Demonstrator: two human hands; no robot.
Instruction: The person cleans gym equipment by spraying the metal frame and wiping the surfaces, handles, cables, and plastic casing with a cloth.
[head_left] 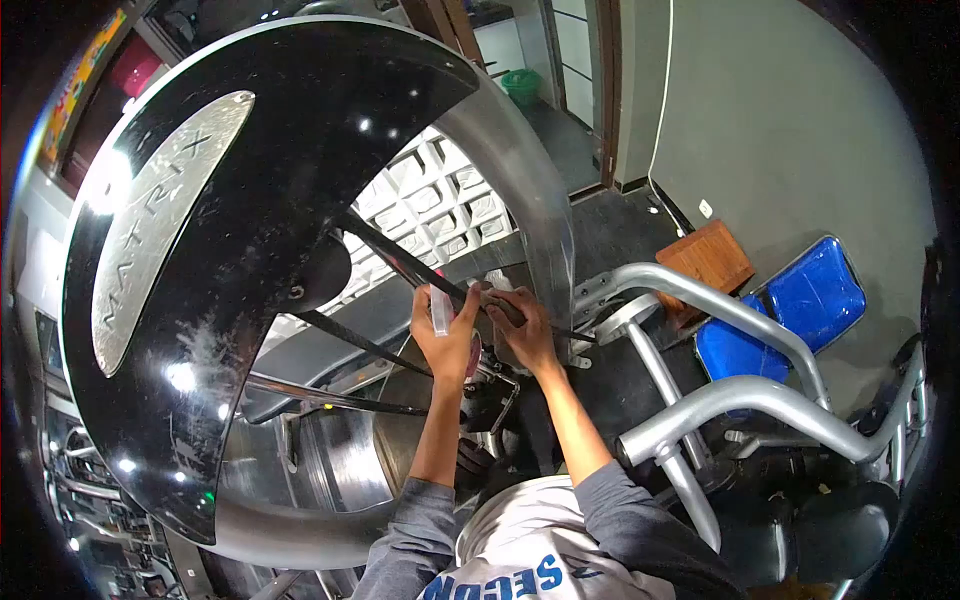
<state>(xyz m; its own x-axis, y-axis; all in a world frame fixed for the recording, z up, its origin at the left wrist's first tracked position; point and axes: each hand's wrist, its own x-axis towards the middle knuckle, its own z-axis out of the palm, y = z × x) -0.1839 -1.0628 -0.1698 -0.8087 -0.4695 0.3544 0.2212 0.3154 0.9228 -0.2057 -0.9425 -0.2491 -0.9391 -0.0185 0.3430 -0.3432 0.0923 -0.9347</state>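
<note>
Head view: left hand (pixel 447 340) is closed around a small clear bottle (pixel 439 308), held against the black belt (pixel 392 258), perhaps to wet it. Right hand (pixel 527 330) clamps the belt just beside it, steadying it below the cover (pixel 250 200).

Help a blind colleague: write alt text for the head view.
The left hand holds a small translucent container and the right hand grips a dark strap beside a gym machine's black Matrix shroud. A blue seat stands right.
</note>
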